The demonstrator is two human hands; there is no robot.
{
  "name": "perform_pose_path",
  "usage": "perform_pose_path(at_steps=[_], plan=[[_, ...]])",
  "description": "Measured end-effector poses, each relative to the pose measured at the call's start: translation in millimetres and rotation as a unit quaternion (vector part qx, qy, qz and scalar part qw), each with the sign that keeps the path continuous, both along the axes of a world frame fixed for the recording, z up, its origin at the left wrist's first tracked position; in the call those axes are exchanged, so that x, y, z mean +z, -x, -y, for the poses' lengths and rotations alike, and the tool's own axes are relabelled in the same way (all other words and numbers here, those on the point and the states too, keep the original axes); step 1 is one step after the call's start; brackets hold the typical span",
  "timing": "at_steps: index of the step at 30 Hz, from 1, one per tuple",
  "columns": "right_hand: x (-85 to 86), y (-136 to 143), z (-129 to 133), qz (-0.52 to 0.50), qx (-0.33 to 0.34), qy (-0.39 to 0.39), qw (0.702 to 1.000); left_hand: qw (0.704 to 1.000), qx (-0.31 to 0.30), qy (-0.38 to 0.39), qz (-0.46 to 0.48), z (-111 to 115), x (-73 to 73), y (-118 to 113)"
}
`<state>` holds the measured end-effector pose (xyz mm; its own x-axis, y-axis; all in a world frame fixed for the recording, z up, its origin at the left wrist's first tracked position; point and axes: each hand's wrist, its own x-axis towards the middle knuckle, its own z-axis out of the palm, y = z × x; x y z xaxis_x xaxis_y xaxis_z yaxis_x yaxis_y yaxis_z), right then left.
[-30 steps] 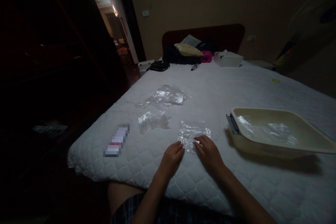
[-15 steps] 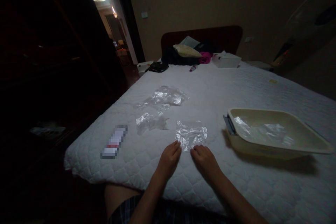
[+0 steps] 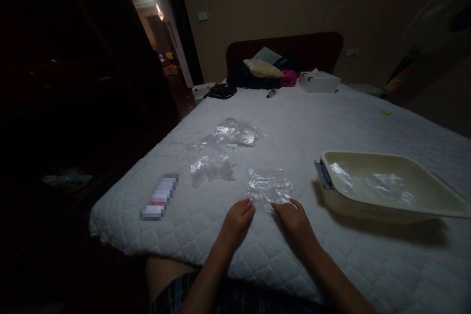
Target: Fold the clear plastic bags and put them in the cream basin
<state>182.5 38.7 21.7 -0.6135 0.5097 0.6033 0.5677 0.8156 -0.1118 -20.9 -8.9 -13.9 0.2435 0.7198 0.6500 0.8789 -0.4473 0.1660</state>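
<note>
A clear plastic bag [image 3: 270,184] lies flat on the white quilted bed, just beyond my hands. My left hand [image 3: 241,216] is closed on the bag's near left corner, its fingertips pressed together there. Over the near right corner, my right hand [image 3: 294,218] has its thumb and fingers apart, with the fingertips touching the plastic. Left of this bag lies a small group of crumpled clear bags [image 3: 211,169]. A larger heap of clear bags [image 3: 237,133] rests farther back.
To the right stands a cream plastic basin [image 3: 397,211] with a grey handle and clear bags [image 3: 390,186] inside. A blurred-out flat object [image 3: 160,197] lies at left. Toward the headboard [image 3: 327,49] are a white box [image 3: 319,82], a cushion [image 3: 263,68] and dark cloth.
My right hand has shifted slightly right and its fingers have spread. The bag's surface looks flatter and less wrinkled. My left hand stays at the same corner.
</note>
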Motion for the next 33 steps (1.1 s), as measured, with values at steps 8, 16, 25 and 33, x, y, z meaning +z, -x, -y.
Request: perform_pose_path(at_steps=[8,16,25,33], plan=[[-3.2,-5,1,-0.041,-0.065,0.046,0.996,1.0,-0.004,0.008,0.006,1,1.1,1],[-6.1,-8,4,0.006,-0.034,0.044,0.998,1.0,-0.008,0.015,0.009,0,-0.2,1],[-2.7,0,3,-0.003,-0.003,0.025,1.0,1.0,0.0,0.015,0.007,1,2.9,0],[2.3,-4,1,-0.035,0.011,0.066,0.997,1.0,0.0,0.023,0.005,1,-1.4,2]])
